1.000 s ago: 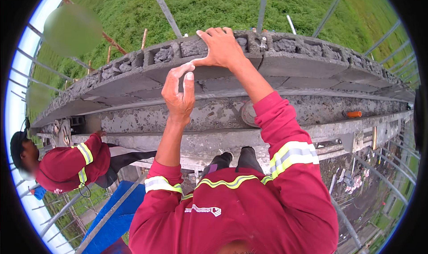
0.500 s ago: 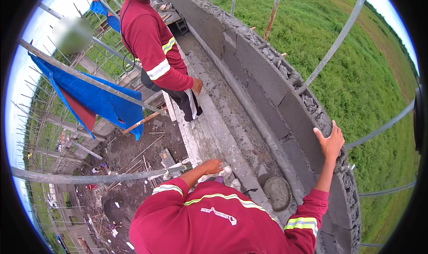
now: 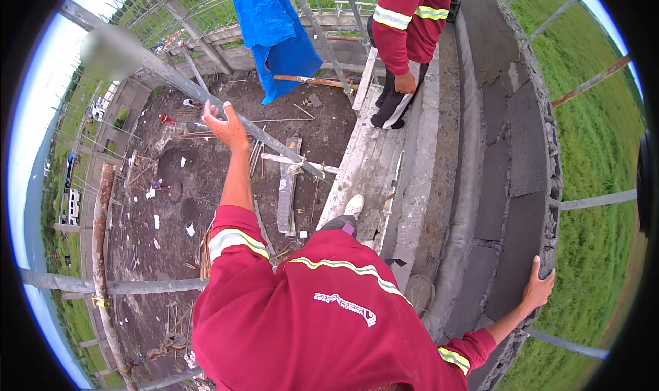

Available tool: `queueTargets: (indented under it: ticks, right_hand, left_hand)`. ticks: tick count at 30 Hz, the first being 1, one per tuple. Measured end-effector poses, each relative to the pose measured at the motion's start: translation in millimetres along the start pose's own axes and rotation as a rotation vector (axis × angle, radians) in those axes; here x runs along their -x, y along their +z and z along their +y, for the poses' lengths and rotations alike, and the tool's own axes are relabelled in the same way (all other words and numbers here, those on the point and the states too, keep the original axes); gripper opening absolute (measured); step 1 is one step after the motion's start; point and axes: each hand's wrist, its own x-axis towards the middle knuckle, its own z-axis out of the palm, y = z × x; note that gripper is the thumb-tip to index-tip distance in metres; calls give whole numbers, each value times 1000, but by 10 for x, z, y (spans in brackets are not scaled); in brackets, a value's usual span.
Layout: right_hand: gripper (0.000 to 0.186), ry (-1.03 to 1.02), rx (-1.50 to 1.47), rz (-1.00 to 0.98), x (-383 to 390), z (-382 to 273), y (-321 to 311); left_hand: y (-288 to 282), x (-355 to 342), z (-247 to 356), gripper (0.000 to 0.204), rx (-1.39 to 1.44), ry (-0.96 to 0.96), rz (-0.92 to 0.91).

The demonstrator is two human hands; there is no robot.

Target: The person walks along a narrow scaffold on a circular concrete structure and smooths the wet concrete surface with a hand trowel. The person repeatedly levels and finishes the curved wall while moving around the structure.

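My left hand (image 3: 224, 125) is raised at a grey diagonal scaffold pipe (image 3: 159, 68), fingers apart and partly curled beside it; I cannot tell whether it touches. My right hand (image 3: 537, 288) grips the rough top edge of the grey hollow-block wall (image 3: 511, 219). My white shoe (image 3: 355, 206) stands on the narrow concrete ledge (image 3: 350, 168). A round container of grey material (image 3: 420, 291) sits in the trough beside the wall, partly hidden by my body.
A co-worker (image 3: 406, 48) in a red sleeved top stands farther along the ledge. A blue tarp (image 3: 274, 27) hangs from scaffolding. Below lies dark ground (image 3: 192, 185) with boards and debris. More pipes (image 3: 103, 240) cross at left. Grass (image 3: 590, 151) lies beyond the wall.
The view has swung left and down toward the drop. My left hand has risen from near the ledge to the pipe. My right hand stays on the wall's top.
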Motion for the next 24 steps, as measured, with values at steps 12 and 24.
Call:
queueTargets:
  ticks: [12,24]
  right_hand:
    - [92,-30,-14,13,-22,71,59]
    - [78,-210,302,310,82,-534,-189]
  left_hand:
    - [-138,-3261,-768,110,-41,-190,-102]
    - [286,-3293,-998,54,156,-252,148]
